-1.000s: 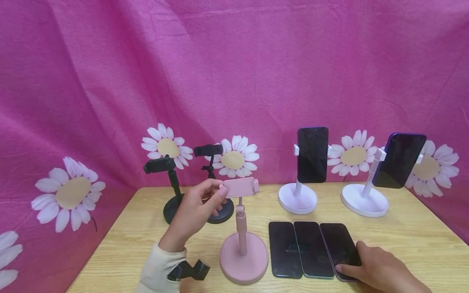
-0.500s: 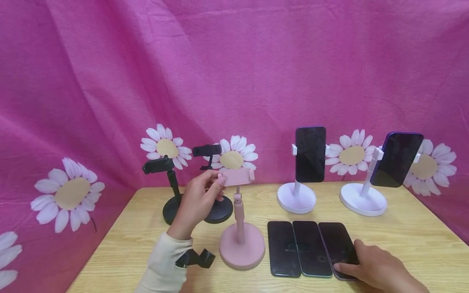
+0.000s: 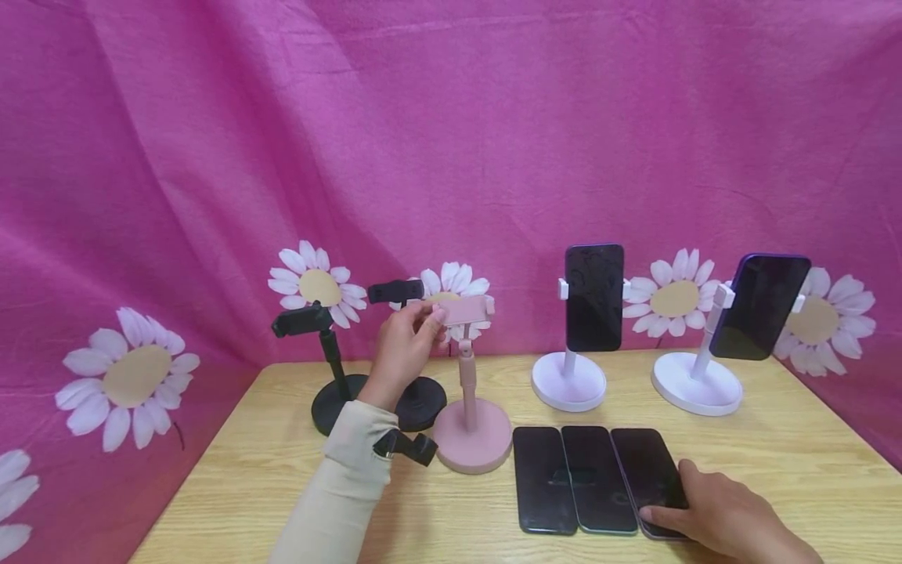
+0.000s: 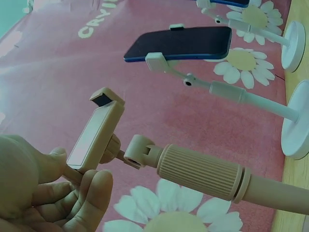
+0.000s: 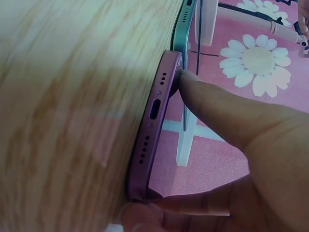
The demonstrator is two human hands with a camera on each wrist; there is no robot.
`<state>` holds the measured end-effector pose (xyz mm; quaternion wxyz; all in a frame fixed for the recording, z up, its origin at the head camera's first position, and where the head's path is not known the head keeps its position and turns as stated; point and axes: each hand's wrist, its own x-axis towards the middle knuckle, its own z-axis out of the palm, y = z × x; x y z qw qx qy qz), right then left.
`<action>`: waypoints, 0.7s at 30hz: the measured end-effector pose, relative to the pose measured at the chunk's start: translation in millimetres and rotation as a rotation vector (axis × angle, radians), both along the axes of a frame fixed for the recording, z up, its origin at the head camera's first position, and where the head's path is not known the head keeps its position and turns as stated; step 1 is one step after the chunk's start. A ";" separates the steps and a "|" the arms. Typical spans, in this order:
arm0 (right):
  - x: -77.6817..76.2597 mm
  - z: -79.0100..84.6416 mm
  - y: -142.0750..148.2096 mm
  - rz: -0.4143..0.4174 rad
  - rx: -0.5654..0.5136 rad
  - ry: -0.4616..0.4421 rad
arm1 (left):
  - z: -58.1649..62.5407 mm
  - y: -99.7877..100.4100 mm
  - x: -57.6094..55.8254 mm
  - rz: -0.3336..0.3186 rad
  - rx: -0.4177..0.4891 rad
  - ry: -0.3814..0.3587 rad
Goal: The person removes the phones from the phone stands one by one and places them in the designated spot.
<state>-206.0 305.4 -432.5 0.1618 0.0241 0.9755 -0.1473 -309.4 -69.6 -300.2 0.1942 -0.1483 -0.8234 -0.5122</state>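
With thumb and fingers, my left hand pinches the left end of the clamp on a pink phone stand. The stand is upright, and its clamp holds no phone; the left wrist view shows the thumb on the clamp's end. My right hand grips the near right corner of the rightmost flat phone, thumb over the screen and fingers at the side. In the right wrist view that phone's purple edge lies against the wood. Two more dark phones, a left one and a middle one, lie beside it.
Two black phone stands, one at left and one partly behind my left hand, stand at the back left. Two white stands at the back right hold upright phones. A pink flowered cloth hangs behind the wooden table.
My left hand has pushed the pink stand away from me, toward the back of the table. My right hand and the flat phones have stayed in place.
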 end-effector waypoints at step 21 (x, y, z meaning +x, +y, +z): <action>0.4 -1.3 1.3 -0.036 -0.068 -0.001 | 4.9 29.6 -44.6 0.086 -0.030 0.020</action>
